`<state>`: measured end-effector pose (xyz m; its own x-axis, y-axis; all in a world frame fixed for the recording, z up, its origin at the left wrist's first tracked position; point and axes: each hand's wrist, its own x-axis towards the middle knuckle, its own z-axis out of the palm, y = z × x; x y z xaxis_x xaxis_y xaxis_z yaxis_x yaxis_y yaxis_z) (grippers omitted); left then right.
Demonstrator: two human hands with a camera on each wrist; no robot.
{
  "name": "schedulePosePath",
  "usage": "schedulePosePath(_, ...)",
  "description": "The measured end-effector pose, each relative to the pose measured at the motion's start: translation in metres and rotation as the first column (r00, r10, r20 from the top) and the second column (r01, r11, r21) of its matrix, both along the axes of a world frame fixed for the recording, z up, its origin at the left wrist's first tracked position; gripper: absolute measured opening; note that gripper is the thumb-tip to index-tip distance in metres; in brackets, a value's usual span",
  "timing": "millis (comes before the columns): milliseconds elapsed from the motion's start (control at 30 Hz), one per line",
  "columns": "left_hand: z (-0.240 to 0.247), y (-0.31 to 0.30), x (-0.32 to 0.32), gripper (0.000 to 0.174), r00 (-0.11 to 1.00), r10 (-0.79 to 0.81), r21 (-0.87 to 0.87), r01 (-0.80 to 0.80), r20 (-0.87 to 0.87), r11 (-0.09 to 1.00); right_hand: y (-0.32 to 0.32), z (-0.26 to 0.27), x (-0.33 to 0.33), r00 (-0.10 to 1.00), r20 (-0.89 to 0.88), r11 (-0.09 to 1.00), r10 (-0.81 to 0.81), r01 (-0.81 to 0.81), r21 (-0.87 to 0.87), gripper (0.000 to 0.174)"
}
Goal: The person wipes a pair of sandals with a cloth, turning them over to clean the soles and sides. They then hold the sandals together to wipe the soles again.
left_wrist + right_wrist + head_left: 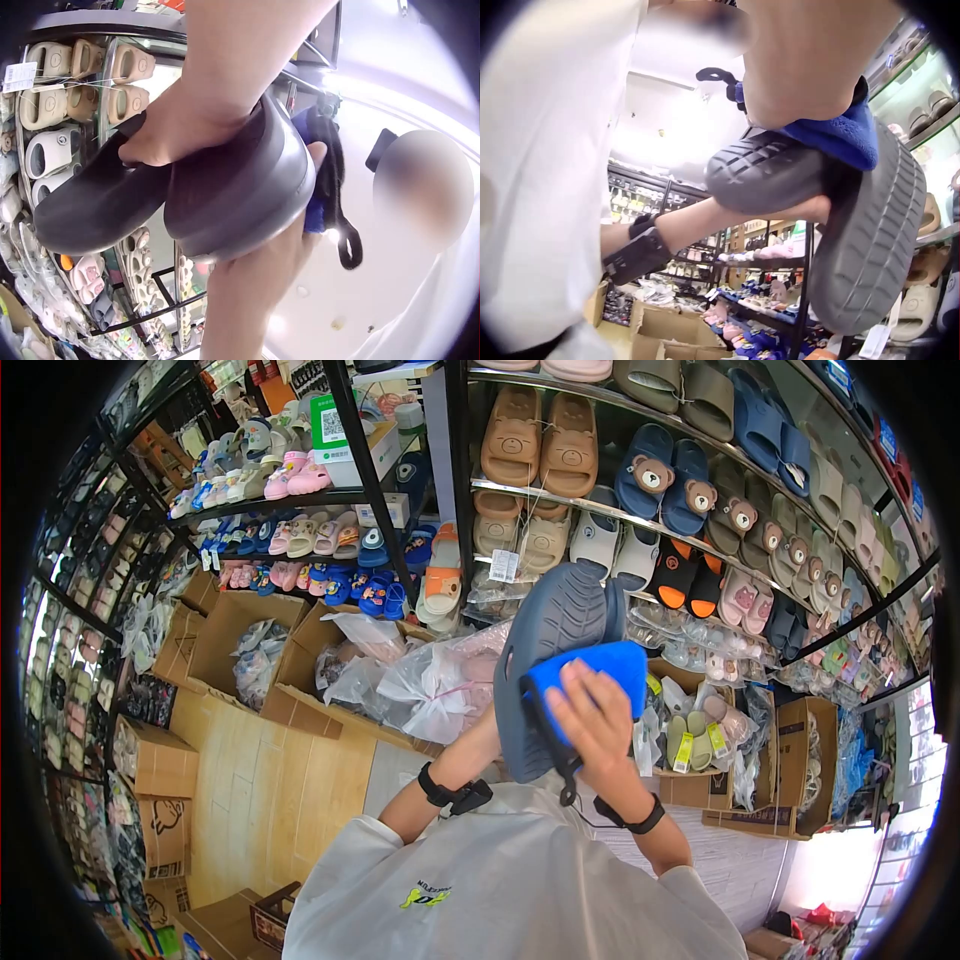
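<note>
A pair of dark grey-blue slippers (540, 650) is held up in front of my chest, treaded soles showing in the head view. My left hand (165, 124) grips the pair from behind, fingers over the dark uppers; the slippers mostly hide it in the head view. Against the sole lies a blue fleecy cloth (615, 675) with a black band and a loop (349, 244). My right hand (595, 715) holds this cloth, its fingers spread over the blue face. The right wrist view shows the cloth (847, 139) bunched between hand and soles.
Shelves of slippers (655, 480) rise ahead and to the right. Cardboard boxes (240, 635) with bagged footwear stand below them. A rack of children's clogs (295, 475) is at the left, beside a green payment sign (330, 425). More boxes (165, 760) line the wooden floor (270, 770).
</note>
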<state>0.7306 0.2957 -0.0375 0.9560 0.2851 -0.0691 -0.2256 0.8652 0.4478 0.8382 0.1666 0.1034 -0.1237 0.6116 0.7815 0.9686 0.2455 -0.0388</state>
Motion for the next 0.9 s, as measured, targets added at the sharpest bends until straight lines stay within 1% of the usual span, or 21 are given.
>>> schedulePosePath(133, 0.002, -0.006, -0.026, 0.039, 0.999, -0.043, -0.070, 0.041, -0.031, 0.997, -0.010, -0.018, -0.021, 0.979, 0.129, 0.987, 0.160, -0.158, -0.028, 0.033)
schedulePosePath(167, 0.002, -0.007, -0.031, 0.039, 0.998, -0.054, -0.079, 0.051, -0.035, 0.996, -0.014, -0.020, -0.025, 0.963, 0.174, 0.977, 0.206, -0.194, -0.082, 0.035)
schedulePosePath(233, 0.004, -0.008, -0.038, 0.039, 0.997, -0.067, -0.093, 0.063, -0.035, 0.994, -0.017, -0.028, -0.027, 0.944, 0.233, 0.971, 0.235, -0.217, -0.101, 0.036)
schedulePosePath(333, 0.005, -0.010, -0.041, 0.039, 0.997, -0.074, -0.104, 0.070, -0.035, 0.992, -0.017, -0.025, -0.018, 0.943, 0.229, 0.970, 0.242, -0.231, -0.075, 0.031)
schedulePosePath(433, 0.008, -0.009, -0.037, 0.039, 0.997, -0.078, -0.097, 0.076, -0.020, 0.992, -0.015, -0.016, -0.001, 0.954, 0.251, 0.987, 0.161, -0.147, -0.071, 0.035)
schedulePosePath(567, 0.017, -0.002, -0.014, 0.038, 0.997, -0.071, -0.064, 0.073, 0.031, 0.995, -0.009, -0.001, 0.024, 0.979, 0.204, 1.000, 0.017, -0.018, 0.006, 0.036)
schedulePosePath(633, 0.021, 0.003, -0.002, 0.038, 0.994, -0.081, -0.051, 0.085, 0.071, 0.995, -0.006, 0.011, 0.034, 0.988, 0.133, 0.997, -0.075, 0.074, 0.010, 0.038)
schedulePosePath(667, 0.025, 0.004, 0.003, 0.038, 0.993, -0.081, -0.042, 0.085, 0.080, 0.995, -0.005, 0.018, 0.035, 0.993, 0.050, 0.994, -0.106, 0.106, 0.005, 0.040)
schedulePosePath(700, 0.027, 0.006, 0.006, 0.038, 0.990, -0.099, -0.028, 0.102, 0.098, 0.994, 0.001, 0.017, 0.037, 0.988, 0.016, 0.987, -0.154, 0.153, 0.037, 0.045)
schedulePosePath(733, 0.037, 0.001, 0.007, 0.038, 0.999, -0.044, -0.038, 0.043, -0.008, 0.998, 0.004, 0.015, 0.037, 0.988, -0.019, 0.987, -0.152, 0.152, 0.041, 0.046)
schedulePosePath(767, 0.034, 0.000, 0.010, 0.038, 0.999, -0.016, -0.038, 0.015, -0.034, 0.999, 0.007, 0.015, 0.035, 0.987, -0.053, 0.987, -0.149, 0.151, 0.046, 0.047)
schedulePosePath(833, 0.026, -0.001, 0.015, 0.039, 0.996, 0.037, -0.036, -0.040, -0.087, 0.999, 0.005, 0.012, 0.025, 0.994, -0.060, 0.996, -0.094, 0.094, 0.006, 0.046)
schedulePosePath(900, 0.018, -0.004, 0.010, 0.039, 0.996, 0.037, -0.053, -0.042, -0.083, 0.998, 0.000, 0.002, 0.016, 0.999, -0.042, 1.000, -0.009, 0.008, -0.020, 0.041)
